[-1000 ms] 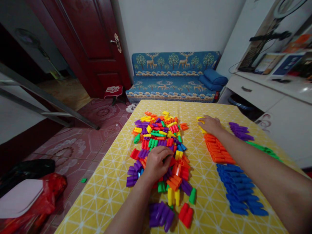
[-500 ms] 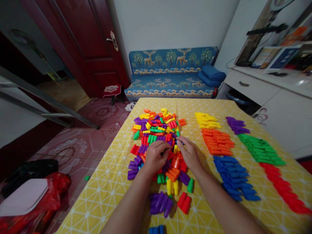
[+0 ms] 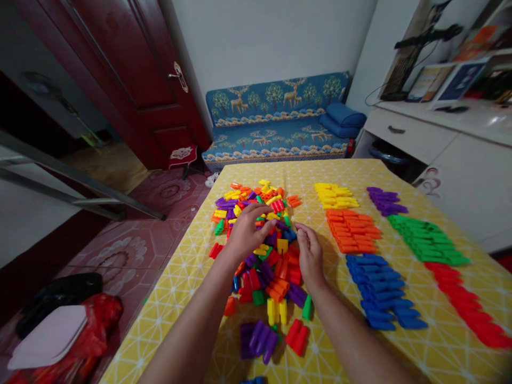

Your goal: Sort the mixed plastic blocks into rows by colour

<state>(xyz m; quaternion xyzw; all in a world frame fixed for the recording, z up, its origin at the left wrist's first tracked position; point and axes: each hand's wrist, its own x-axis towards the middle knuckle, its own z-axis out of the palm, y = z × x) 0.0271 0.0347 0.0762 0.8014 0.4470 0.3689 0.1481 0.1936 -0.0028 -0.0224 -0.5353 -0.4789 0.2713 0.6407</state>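
A mixed pile of colored plastic pieces [image 3: 276, 266] lies on the yellow patterned tablecloth [image 3: 320, 341]. Over the pile's middle is my left hand [image 3: 248, 229], palm down, its fingers stretched forward and apart from the thumb. My right hand [image 3: 310, 253] is at the pile's right edge, thumb and fingers close together; whatever it may hold is hidden. Sorted groups lie to the right: yellow [image 3: 336, 196], orange [image 3: 352, 231], blue [image 3: 382, 290], purple [image 3: 386, 201], green [image 3: 426, 240] and red [image 3: 468, 304]. Purple pieces [image 3: 260, 340] lie near the front.
A blue sofa [image 3: 276, 144] stands beyond the table, with a small red stool [image 3: 184, 156] by the door [image 3: 128, 69]. White drawers [image 3: 408, 130] are at the right. Bags [image 3: 96, 325] and a metal frame [image 3: 100, 186] are at the left.
My left hand has moved forward over the pile and its fingers have opened out. My right hand has turned slightly more upright. Pieces beneath the left hand have shifted, and the view has tilted a little.
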